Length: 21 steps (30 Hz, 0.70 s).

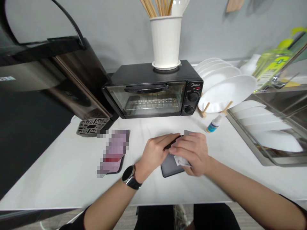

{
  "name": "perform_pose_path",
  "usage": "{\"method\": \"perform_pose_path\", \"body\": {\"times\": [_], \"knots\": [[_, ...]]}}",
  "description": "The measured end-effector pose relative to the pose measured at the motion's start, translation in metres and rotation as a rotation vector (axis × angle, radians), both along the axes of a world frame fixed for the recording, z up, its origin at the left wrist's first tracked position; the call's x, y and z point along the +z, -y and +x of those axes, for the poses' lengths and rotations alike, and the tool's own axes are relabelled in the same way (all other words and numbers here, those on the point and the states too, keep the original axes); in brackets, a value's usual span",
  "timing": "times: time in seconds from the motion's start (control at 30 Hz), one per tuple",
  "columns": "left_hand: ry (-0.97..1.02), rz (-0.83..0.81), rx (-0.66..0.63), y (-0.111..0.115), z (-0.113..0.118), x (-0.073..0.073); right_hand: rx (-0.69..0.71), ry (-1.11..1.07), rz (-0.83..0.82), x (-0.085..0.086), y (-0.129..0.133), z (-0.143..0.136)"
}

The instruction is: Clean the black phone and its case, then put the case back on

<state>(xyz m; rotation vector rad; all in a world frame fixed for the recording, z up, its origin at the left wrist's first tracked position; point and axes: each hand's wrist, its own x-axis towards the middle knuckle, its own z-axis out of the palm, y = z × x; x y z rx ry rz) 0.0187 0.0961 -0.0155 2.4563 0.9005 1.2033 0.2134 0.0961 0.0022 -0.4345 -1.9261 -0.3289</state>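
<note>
On the white counter in front of me lies a dark grey, flat device with rounded corners (171, 169), perhaps a tablet or large phone; both hands cover much of it. My left hand (155, 153), with a black watch (129, 173) on its wrist, grips the far left part, its fingers along a black edge. My right hand (193, 151) is closed around a crumpled white tissue (181, 161) and rests over the device. A small spray bottle with a blue label (213, 126) stands beyond my right hand. To the left lies a phone with a pixelated screen (116, 150).
A black toaster oven (153, 99) stands behind my hands, with a white cup of chopsticks (166, 41) on top. At left is a dark drink dispenser (79, 73). White plates (226, 92) stand in a rack at right, beside a metal sink (283, 161) holding more dishes.
</note>
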Motion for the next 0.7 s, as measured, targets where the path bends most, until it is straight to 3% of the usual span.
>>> {"method": "perform_pose_path", "body": {"times": [0.13, 0.27, 0.5, 0.7], "knots": [[0.025, 0.061, 0.06, 0.0008, -0.0006, 0.0004, -0.114, -0.057, -0.093, -0.0005, -0.0066, 0.0023], [-0.043, 0.049, 0.124, 0.0002, -0.0017, -0.0012, -0.075, -0.003, -0.075, -0.0061, -0.0086, 0.0], [-0.007, 0.079, 0.111, 0.0009, -0.0013, 0.0014, -0.112, -0.111, -0.149, -0.0083, -0.0083, -0.0039], [-0.001, 0.136, 0.085, 0.0021, -0.0033, -0.0005, -0.088, -0.071, -0.08, -0.0067, -0.0078, -0.0033]]}}
